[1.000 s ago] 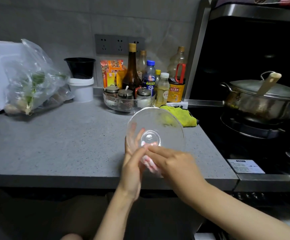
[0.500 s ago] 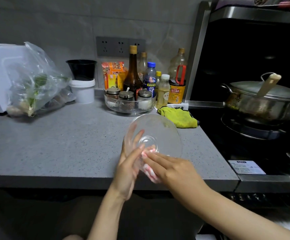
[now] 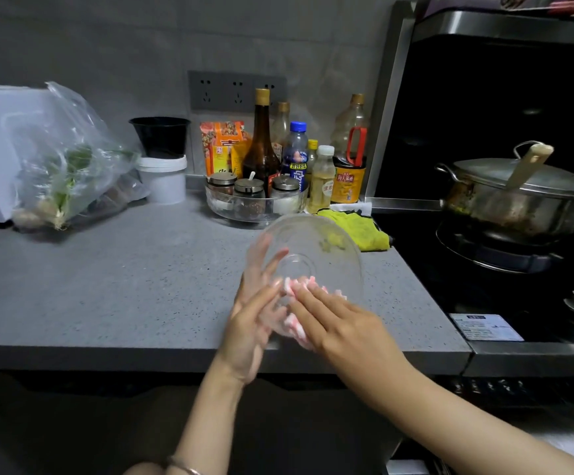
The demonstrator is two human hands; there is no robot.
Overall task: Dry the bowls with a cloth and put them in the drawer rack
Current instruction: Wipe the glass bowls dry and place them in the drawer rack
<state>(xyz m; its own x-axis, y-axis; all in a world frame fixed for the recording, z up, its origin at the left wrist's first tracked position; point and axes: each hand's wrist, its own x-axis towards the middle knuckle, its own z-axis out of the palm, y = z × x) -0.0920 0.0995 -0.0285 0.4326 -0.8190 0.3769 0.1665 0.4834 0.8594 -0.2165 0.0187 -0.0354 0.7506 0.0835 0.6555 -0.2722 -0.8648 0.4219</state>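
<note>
Since a second ago the pink-and-white cloth (image 3: 295, 289) has slid up the glass, so more of it shows past the right fingertips. The left hand (image 3: 251, 323) has shifted on the rim.

The glass bowl (image 3: 316, 248) is held tilted in the air, its foot facing the camera, above the front part of the grey surface (image 3: 124, 286). The left grip takes the bowl's left edge: spread fingers show through the glass on the far side and the thumb lies on the near side, though blur softens the detail. The right hand (image 3: 343, 323) lies flat, fingers straight and together, pressing the cloth against the bowl's lower part.

Just behind the bowl lies a yellow rag (image 3: 361, 228). Beside it stands a clear tray (image 3: 241, 210) of lidded jars, with bottles (image 3: 261, 145) lined along the wall. Further left are a white tub (image 3: 163, 180) with a black cup (image 3: 160, 137) on top and a plastic bag (image 3: 69, 162) of greens. To the right a lidded steel pot (image 3: 518, 197) sits on the stove (image 3: 484, 269).
</note>
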